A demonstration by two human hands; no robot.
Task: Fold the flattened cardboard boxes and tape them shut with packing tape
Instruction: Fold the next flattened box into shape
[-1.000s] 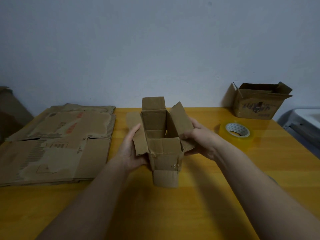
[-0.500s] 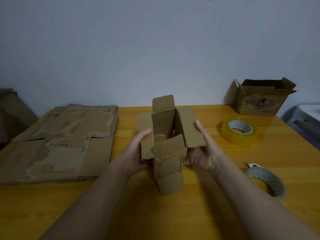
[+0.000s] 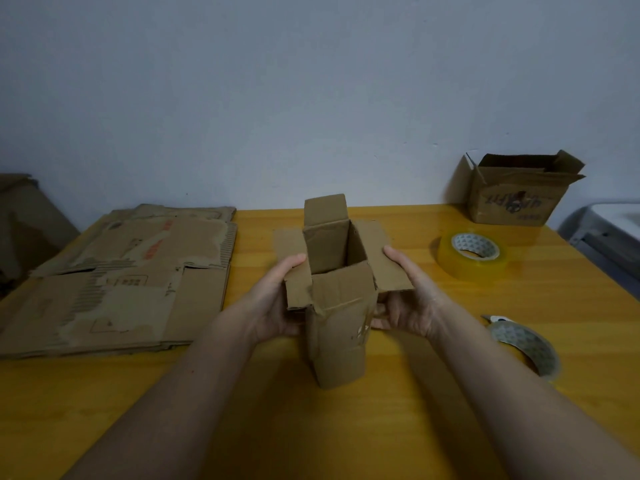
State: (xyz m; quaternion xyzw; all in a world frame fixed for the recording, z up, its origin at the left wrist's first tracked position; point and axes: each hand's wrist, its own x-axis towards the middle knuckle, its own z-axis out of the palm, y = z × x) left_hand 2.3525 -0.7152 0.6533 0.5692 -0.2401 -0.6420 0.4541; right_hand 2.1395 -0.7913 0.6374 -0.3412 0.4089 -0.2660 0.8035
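Note:
A small brown cardboard box (image 3: 337, 330) stands upright on the yellow table (image 3: 346, 427), its top open with all flaps spread out. My left hand (image 3: 273, 303) holds its left side under the left flap. On the other side my right hand (image 3: 410, 299) holds the box beneath the right flap, thumb lying along that flap. A stack of flattened cardboard boxes (image 3: 117, 282) lies at the left. Two rolls of packing tape sit at the right: a yellowish one (image 3: 472, 256) farther back and another (image 3: 524, 344) close by my right forearm.
An assembled open cardboard box (image 3: 519, 192) stands at the table's back right corner against the wall. A grey-white object (image 3: 609, 233) lies beyond the table's right edge. More brown cardboard (image 3: 24, 223) leans at the far left.
The small box has been tipped from lying toward me to standing upright on the table. Both hands stayed on its sides. The view shifted, bringing the near tape roll into sight.

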